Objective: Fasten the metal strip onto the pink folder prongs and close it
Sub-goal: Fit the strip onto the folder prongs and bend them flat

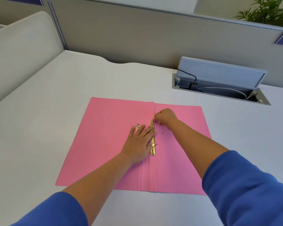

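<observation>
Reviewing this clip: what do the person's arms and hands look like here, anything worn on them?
Both arms wear blue long sleeves, the left sleeve and right sleeve pushed up so the forearms are bare. The left hand and right hand are bare: no gloves, and no rings, watch or markings that I can see.

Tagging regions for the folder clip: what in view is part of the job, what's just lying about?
Part of the job:
pink folder, open flat
gold metal strip by the fold
second gold piece, half under the left hand
left hand, pressing flat
right hand, pinching at the strip's far end

Lying about:
cable box with cables
plant
</observation>
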The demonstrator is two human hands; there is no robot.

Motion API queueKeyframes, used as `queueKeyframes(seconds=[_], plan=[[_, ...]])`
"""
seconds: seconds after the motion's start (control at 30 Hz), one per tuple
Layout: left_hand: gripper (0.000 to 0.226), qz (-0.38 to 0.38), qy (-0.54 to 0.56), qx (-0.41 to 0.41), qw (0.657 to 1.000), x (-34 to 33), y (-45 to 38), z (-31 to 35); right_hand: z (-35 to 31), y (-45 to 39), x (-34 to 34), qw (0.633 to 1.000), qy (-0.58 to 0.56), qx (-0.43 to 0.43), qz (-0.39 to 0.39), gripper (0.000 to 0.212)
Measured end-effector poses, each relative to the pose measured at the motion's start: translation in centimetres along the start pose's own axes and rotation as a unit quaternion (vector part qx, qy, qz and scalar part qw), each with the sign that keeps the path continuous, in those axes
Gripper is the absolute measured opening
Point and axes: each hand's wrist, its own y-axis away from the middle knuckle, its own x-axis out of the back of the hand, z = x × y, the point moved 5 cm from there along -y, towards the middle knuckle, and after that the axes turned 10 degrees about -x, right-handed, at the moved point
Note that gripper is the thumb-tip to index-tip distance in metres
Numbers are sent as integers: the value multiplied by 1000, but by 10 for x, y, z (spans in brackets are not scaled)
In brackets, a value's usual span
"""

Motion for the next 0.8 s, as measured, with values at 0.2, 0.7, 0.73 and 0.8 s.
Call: queueKeyframes(seconds=[0.2,0.7,0.73,0.8], plan=[[49,-1,11,4,1000,-1,0,-1,8,11,-6,997,-67,-21,28,29],[47,-27,67,13,997,-2,-5,-6,76,107,-31,957,-264,-76,-87,15],[48,-34,70,14,997,-1,-5,-7,77,111,-31,955,-271,-81,-89,16],[49,-46,76,17,996,-1,-6,-9,76,116,-32,951,-280,-89,-95,20]])
